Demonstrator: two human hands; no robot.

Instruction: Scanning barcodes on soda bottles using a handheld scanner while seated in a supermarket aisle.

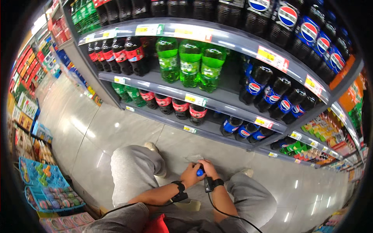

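Observation:
Low over the floor, between the person's bent knees, both hands hold one dark bottle with a blue cap [200,172]. My left hand [191,174] wraps it from the left side. My right hand [209,168] closes on it from the right. The fingers hide most of the bottle. A crumpled piece of clear plastic film [194,158] shows just beyond the fingers. Black straps with small devices and cables sit on both wrists. Ahead, Pepsi bottles [244,130] lie or lean on the lowest shelf, beside cola bottles with red labels [180,107].
A curved shelf unit [233,109] with price tags spans the front. Green soda bottles [189,64] stand on its middle shelf, and large Pepsi bottles [287,17] fill the upper one. Glossy tiled floor [87,137] surrounds the person. Packaged goods in blue trays [55,198] are at the left.

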